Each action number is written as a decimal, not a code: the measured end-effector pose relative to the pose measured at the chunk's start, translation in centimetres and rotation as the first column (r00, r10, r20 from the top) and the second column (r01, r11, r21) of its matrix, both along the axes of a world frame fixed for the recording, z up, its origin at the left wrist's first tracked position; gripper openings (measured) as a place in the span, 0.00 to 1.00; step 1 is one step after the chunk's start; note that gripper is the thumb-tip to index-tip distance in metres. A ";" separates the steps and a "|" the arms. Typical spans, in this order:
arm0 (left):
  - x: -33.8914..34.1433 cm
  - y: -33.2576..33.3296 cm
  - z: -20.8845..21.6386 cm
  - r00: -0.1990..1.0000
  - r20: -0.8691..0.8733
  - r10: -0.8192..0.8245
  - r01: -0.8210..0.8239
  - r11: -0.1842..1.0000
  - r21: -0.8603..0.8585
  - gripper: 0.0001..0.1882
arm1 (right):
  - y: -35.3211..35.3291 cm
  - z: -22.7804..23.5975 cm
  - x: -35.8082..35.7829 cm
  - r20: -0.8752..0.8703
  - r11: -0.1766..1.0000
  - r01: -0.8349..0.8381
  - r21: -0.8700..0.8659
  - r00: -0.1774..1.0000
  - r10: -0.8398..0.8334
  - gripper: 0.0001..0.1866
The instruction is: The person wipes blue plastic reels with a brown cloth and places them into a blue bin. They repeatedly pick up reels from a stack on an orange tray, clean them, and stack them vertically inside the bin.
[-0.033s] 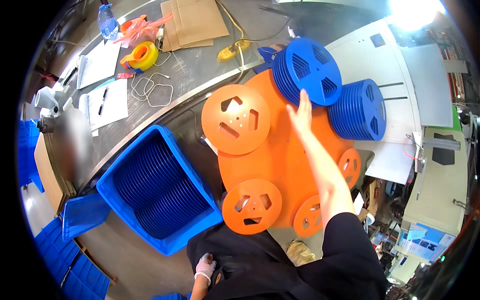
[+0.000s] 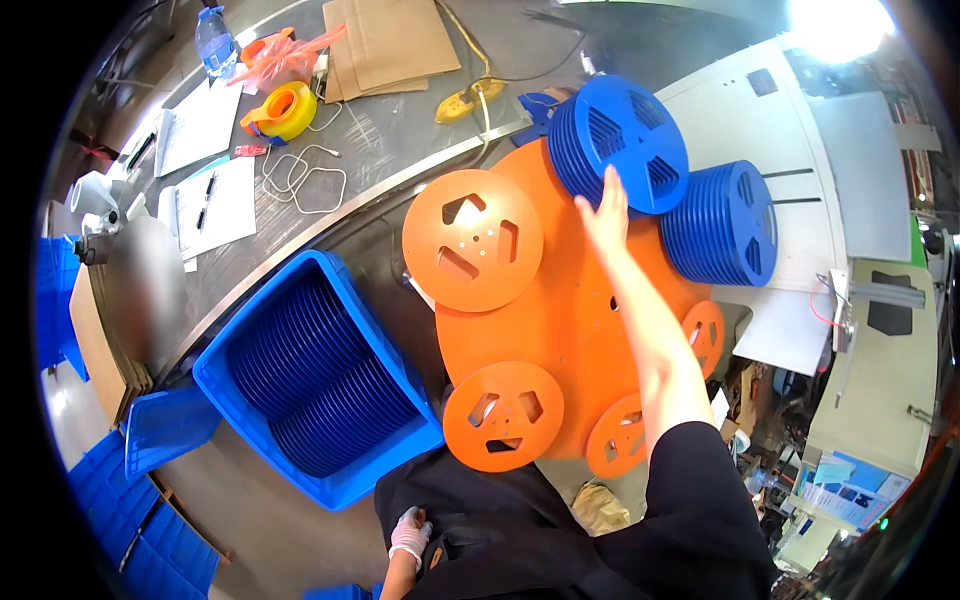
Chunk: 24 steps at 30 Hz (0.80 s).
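My bare right hand reaches over an orange round-lobed table. Its fingers are stretched out, with the thumb apart, at the lower edge of a stack of blue plastic reels. I cannot tell whether the fingers touch the reels; nothing is visibly gripped. A second blue reel stack lies just right of it. My left hand, in a whitish glove with bare fingertips, is low by my black clothing; its fingers are too small and partly hidden to read. Orange discs with cutouts, such as a large one, sit around the table.
At left stands a blue bin packed with two rows of blue reels. Behind it, a grey workbench holds yellow tape, papers, a white cable, a bottle and cardboard. A pale machine stands at right.
The orange table's right side, the blue reel stacks and the machine appear slightly farther right and lower. My right hand appears slightly to the right, still outstretched; my left hand looks unchanged.
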State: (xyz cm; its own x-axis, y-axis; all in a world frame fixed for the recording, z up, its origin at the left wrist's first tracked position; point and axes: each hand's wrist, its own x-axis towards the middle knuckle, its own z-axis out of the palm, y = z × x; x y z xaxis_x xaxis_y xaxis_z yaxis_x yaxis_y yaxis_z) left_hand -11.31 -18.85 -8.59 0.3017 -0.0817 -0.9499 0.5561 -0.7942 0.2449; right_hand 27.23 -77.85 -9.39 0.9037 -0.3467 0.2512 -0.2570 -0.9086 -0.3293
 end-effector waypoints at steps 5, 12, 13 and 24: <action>-1.0 -1.5 0.9 0.999 0.050 0.007 -0.012 0.996 0.092 0.29 | 0.3 2.8 10.5 -0.341 0.965 0.261 -0.016 0.906 -0.251 0.52; -0.7 -3.4 2.2 0.980 0.046 0.195 -0.199 0.976 0.085 0.28 | -0.2 1.8 12.0 -0.580 0.929 0.334 -0.162 0.729 -0.363 0.40; -1.7 -2.8 1.3 0.973 0.069 0.221 -0.226 0.972 0.067 0.28 | -0.9 1.1 11.1 -0.534 0.927 0.329 -0.178 0.759 -0.372 0.35; -5.1 1.1 -3.5 0.856 0.008 0.516 -0.514 0.854 -0.083 0.28 | 1.8 6.8 -1.4 -0.476 0.959 0.117 -0.259 0.848 -0.232 0.27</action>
State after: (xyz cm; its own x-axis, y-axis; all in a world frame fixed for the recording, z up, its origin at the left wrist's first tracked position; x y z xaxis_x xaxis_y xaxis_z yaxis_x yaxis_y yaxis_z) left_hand -16.36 -17.73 -12.05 0.3472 0.0222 -0.9375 0.8723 -0.3747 0.3142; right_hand 25.80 -76.00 -2.57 0.8556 -0.5012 -0.1294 -0.4945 -0.8653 0.0815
